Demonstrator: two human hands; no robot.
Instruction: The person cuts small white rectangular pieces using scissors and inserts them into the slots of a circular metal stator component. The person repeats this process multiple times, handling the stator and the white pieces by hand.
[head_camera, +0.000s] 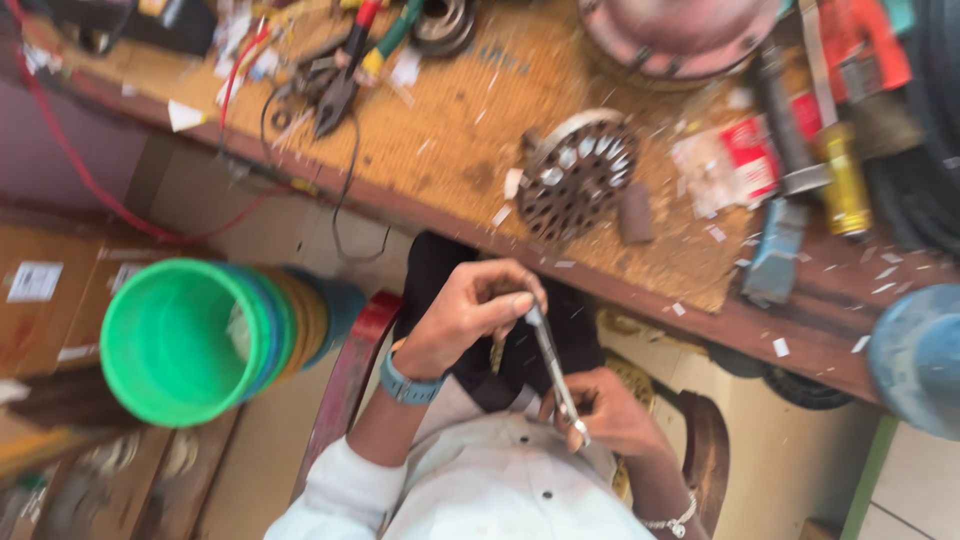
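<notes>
While a thin metal tool (556, 368) is pinched at its ends by the left hand (470, 312) and right hand (600, 412), low in the frame's centre, slippage is risked. A loosened pinch could drop it from the lap, short of the workbench (440, 150).

Wooden workbench (470, 130) beyond the hands, slotted metal disc (577, 173) just past them, pliers (340, 75) far left, paper scraps (720, 165) right

light: bright, even daylight | shadows: soft | blur: motion smear throughout

Green bucket (165, 340), blue wristband (405, 387), white shirt (500, 490), red-handled pliers (345, 70).
</notes>
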